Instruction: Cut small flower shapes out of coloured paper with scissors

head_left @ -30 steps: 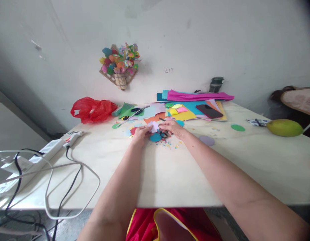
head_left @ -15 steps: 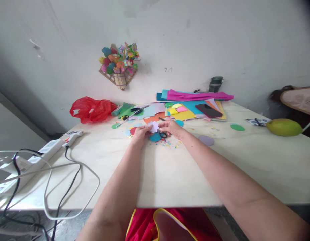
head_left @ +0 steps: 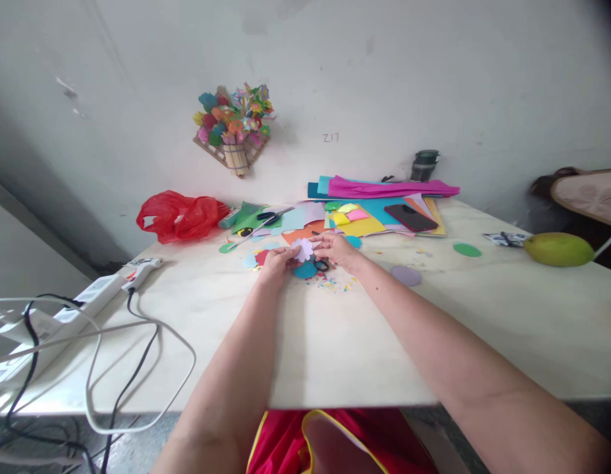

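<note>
A pale lilac flower-shaped paper piece (head_left: 303, 249) is pinched at its left edge by my left hand (head_left: 280, 261). My right hand (head_left: 335, 250) is closed at the flower's right edge, fingertips on it. Just below the flower lies a blue paper circle (head_left: 305, 270), with the black handle of a pair of scissors (head_left: 321, 264) beside it, under my right hand. Small paper scraps (head_left: 332, 284) are scattered in front. A red paper piece (head_left: 261, 257) lies left of my left hand.
Coloured sheets (head_left: 374, 214) with a dark phone (head_left: 411, 217) lie at the back. A red bag (head_left: 182, 216) and a power strip (head_left: 95, 296) with cables are on the left. A lilac circle (head_left: 405, 275), a green circle (head_left: 467, 249) and a yellow-green fruit (head_left: 558, 250) are on the right.
</note>
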Available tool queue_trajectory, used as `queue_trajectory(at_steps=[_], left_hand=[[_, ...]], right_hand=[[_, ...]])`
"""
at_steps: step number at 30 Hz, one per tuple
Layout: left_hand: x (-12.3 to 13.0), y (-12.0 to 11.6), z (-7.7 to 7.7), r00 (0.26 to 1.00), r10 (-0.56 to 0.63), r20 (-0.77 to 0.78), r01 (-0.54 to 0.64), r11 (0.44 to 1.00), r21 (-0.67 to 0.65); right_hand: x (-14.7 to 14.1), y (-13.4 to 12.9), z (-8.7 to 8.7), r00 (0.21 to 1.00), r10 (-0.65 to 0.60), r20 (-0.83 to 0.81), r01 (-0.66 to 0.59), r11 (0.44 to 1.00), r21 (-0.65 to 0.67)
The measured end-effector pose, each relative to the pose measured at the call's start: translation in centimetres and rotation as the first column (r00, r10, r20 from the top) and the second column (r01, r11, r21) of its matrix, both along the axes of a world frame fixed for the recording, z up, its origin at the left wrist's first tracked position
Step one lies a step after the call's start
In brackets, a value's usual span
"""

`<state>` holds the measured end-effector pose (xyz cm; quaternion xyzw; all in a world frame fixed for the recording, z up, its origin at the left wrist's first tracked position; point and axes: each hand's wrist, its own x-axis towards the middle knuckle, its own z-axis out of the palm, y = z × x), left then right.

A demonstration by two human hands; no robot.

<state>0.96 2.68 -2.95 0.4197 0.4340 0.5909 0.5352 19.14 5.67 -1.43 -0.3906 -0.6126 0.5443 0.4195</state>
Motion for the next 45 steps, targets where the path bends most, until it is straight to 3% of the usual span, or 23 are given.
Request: queue_trajectory(at_steps=[6, 17, 23, 30, 39, 42, 45], left_hand=[[0.0, -0.1, 0.1, 0.998, -0.032, -0.047, 0.032, 0.999, 0.003], [0.2, -0.4, 0.4, 0.993, -0.066, -0.098, 0.066, 0.998, -0.008], [0.2, -0.4, 0.3, 0.99, -0.061, -0.128, 0.062, 0.998, 0.008], [0.0, -0.6, 0.8, 0.994, -0.109, -0.016, 0.109, 0.994, 0.007], [0.1, -0.7, 0.5, 0.982, -0.119, -0.149, 0.12, 0.993, -0.005], [0.2, -0.5, 0.4, 0.99, -0.087, -0.116, 0.087, 0.996, -0.007], [0.1, -0.4, 0.4, 0.997, -0.045, -0.067, 0.044, 0.999, -0.012]], right_hand=[[-0.6, 0.3, -0.7, 0.995, 0.086, -0.042, -0.079, 0.986, 0.148], [-0.6, -0.5, 0.0, 0.981, -0.029, 0.192, -0.035, 0.945, 0.324], [-0.9, -0.5, -0.3, 0.974, -0.077, 0.215, -0.003, 0.938, 0.348], [-0.6, -0.1, -0.3, 0.977, -0.138, 0.165, 0.07, 0.929, 0.364], [-0.7, -0.1, -0.3, 0.982, -0.125, 0.139, 0.079, 0.952, 0.297], [-0.2, 0.7, -0.3, 0.97, -0.195, 0.148, 0.136, 0.932, 0.336], [1.0, 1.7, -0.2, 0.901, -0.407, 0.149, 0.308, 0.844, 0.439]])
